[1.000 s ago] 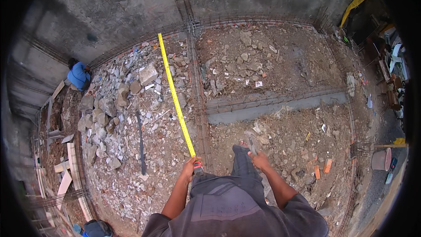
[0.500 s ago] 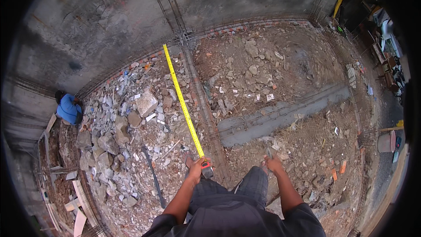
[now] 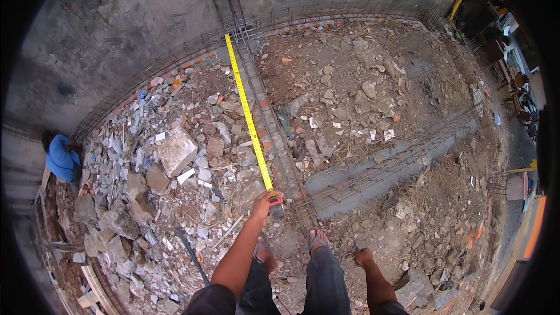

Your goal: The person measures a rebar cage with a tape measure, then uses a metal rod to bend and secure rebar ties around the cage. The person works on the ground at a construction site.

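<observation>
We stand on rubble point(image 3: 175, 157) — our left hand point(image 3: 262, 203) clasps the tape measure point(image 3: 275, 205), yellow blade point(image 3: 248, 114) running toward twelve o'clock; right hand point(image 3: 363, 255) hangs empty.

A building site: rubble point(image 3: 175, 157) and broken brick on bare earth, steel rebar cages point(image 3: 280, 140), concrete walls point(image 3: 116, 17).
</observation>
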`<state>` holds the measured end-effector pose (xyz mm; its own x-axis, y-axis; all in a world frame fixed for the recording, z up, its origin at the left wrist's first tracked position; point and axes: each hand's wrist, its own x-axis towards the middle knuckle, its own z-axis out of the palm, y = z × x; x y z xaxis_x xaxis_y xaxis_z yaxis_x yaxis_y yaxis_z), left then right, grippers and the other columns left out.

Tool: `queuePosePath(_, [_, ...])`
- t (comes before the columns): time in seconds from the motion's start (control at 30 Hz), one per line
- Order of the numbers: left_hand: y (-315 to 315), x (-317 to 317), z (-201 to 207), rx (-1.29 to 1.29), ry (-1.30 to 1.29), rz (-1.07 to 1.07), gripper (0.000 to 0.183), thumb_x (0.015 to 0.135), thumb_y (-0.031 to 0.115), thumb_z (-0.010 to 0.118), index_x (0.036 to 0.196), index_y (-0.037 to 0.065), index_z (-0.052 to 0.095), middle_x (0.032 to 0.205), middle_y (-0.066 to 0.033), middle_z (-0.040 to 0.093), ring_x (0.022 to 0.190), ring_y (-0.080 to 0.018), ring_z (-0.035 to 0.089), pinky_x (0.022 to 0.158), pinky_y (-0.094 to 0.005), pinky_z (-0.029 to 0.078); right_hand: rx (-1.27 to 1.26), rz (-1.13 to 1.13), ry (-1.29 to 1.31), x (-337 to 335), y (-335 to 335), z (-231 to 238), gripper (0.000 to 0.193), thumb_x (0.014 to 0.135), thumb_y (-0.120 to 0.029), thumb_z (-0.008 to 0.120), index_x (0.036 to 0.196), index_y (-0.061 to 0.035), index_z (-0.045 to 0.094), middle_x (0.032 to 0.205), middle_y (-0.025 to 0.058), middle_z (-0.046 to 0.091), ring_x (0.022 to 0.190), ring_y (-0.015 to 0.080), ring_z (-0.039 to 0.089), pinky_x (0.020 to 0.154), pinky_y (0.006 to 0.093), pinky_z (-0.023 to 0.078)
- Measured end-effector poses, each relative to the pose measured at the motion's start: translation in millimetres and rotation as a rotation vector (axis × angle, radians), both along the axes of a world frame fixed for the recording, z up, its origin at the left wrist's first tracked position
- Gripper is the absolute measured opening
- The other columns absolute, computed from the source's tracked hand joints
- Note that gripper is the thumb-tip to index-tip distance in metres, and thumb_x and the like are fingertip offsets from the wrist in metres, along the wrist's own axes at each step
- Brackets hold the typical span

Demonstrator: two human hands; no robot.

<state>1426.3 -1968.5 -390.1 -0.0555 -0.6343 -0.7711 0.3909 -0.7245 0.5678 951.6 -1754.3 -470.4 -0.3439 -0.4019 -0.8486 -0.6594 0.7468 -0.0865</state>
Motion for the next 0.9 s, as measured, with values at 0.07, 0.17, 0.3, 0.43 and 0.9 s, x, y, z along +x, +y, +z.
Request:
queuePosePath(0.07, [-17,-18,-51,0.010,0.039,0.071,0.039,0.111,0.031,0.045,0.114,-0.001,0.068,0.092,-0.0132,0.071,0.074,-0.0250,0.074,0.070,-0.0378,0.062,-0.029,0.004,-0.034,-8,1,-84,0.043,0.093,-0.036,0.073,0.098,0.0064,0.071,0.074,0.0132,0.073,0.062,0.0238,0.070,0.059,0.0395,0.054])
queuePosePath(0.17, [-34,-33,-135,-0.060,0.043,0.068,0.038,0.111,0.030,0.046,0.113,-0.001,0.069,0.091,-0.0122,0.072,0.077,-0.0230,0.074,0.073,-0.0357,0.062,-0.131,-0.136,-0.175,-6,-15,-173,0.040,0.094,-0.035,0.071,0.099,0.0046,0.071,0.079,0.0140,0.074,0.067,0.0253,0.072,0.062,0.0403,0.055])
queuePosePath(0.3, [-44,-55,-226,-0.140,-0.041,0.054,0.039,0.111,0.032,0.048,0.114,-0.001,0.070,0.092,-0.0101,0.074,0.083,-0.0173,0.073,0.078,-0.0308,0.058,-0.281,0.149,-0.004,6,-29,-238,0.038,0.098,-0.037,0.063,0.100,0.0002,0.071,0.092,0.0200,0.075,0.077,0.0333,0.073,0.068,0.0488,0.055])
queuePosePath(0.43, [-63,-117,-251,-0.192,-0.041,0.022,0.039,0.109,0.032,0.051,0.114,-0.001,0.071,0.094,-0.0095,0.075,0.080,-0.0148,0.071,0.076,-0.0298,0.057,-0.280,0.685,0.033,-13,-77,-288,0.042,0.101,-0.039,0.058,0.105,-0.0011,0.074,0.111,0.0237,0.074,0.098,0.0380,0.072,0.084,0.0512,0.055])
queuePosePath(0.9, [11,-169,-294,-0.460,-0.551,0.020,0.041,0.108,0.033,0.053,0.106,-0.003,0.074,0.093,-0.0087,0.065,0.086,-0.0201,0.061,0.090,-0.0328,0.049,-0.447,-0.157,-1.159,159,-202,-166,0.069,0.101,-0.042,0.067,0.152,-0.0023,0.042,0.135,0.0086,0.058,0.123,0.0188,0.054,0.106,0.0346,0.042])
